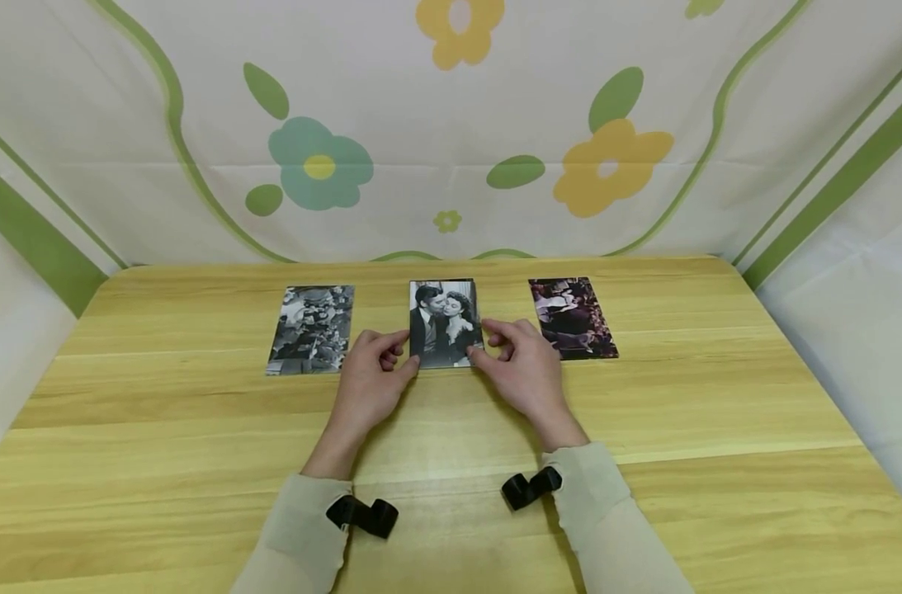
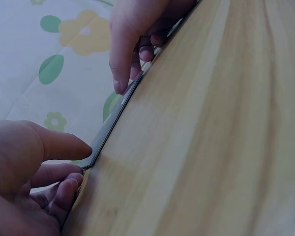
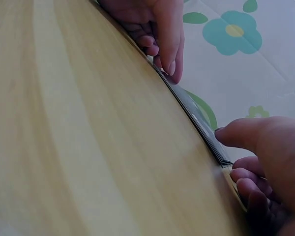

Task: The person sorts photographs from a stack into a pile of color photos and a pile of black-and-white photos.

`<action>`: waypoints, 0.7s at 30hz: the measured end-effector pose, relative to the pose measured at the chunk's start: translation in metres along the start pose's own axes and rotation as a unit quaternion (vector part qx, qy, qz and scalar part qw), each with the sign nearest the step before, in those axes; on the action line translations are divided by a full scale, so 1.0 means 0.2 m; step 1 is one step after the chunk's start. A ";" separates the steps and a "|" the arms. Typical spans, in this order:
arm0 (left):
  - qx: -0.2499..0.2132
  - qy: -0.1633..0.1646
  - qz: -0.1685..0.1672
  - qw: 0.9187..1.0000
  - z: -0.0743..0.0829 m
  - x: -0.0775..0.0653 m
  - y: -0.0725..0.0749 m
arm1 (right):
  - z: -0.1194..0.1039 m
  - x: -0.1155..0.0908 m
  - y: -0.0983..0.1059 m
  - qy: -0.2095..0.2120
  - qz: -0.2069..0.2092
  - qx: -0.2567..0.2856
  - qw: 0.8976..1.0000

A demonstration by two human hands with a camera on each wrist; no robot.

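Note:
A small stack of photo cards [image 1: 441, 318] lies in the middle of the table, its top one a black-and-white picture of a couple. The left hand [image 1: 371, 371] grips the stack's left side, thumb at the near corner and index finger along the edge. On the opposite side the right hand [image 1: 521, 363] pinches it, thumb over the near right part and index finger at the edge. In the right wrist view the stacked edges [image 3: 199, 125] show several layers. The left wrist view shows the left thumb [image 2: 66, 146] at the stack's corner.
A black-and-white photo card [image 1: 313, 330] lies left of the left hand. A dark colour photo card [image 1: 573, 318] lies to the right, partly behind the right hand. A flowered cloth [image 1: 421, 124] hangs behind the wooden table [image 1: 451, 528]. Black bands [image 1: 365, 517] sit on both wrists.

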State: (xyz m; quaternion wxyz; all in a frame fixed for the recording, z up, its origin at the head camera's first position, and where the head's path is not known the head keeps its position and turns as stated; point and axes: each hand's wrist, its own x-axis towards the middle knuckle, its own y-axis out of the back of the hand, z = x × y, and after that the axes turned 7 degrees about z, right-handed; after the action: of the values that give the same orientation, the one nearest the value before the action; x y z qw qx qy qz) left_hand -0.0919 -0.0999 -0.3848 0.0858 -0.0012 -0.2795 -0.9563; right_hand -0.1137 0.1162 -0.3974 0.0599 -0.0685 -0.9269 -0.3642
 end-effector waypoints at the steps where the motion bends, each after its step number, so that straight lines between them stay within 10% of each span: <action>1: 0.000 0.001 -0.001 1.000 0.00 0.00 0.00 | 0.00 0.00 0.00 0.001 0.000 -0.001 1.000; 21: -0.008 0.006 -0.016 1.000 0.00 0.00 0.00 | -0.01 -0.01 -0.01 -0.008 -0.001 -0.004 1.000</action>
State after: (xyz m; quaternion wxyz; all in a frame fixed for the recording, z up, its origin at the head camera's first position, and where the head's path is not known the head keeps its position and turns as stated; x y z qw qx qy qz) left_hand -0.0917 -0.1000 -0.3844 0.0721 0.0086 -0.2709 -0.9599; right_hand -0.1124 0.1135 -0.3964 0.0516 -0.0706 -0.9259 -0.3675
